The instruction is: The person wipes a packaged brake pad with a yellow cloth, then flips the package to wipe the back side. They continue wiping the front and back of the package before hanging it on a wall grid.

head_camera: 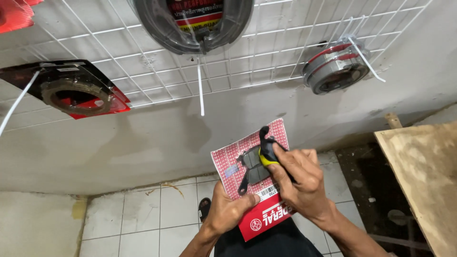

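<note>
Soft, even daylight fills the scene. The wall is bright with faint shadows under the hanging parts. Wide-angle bending curves the edges; the centre is sharp, without glare.

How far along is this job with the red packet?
Done: several packed parts hang on the wire grid. In hand: the left hand holds a red card packet of dark pads; the right hand presses a black-and-yellow tool against it. Left: this packet is not on the grid.
</note>
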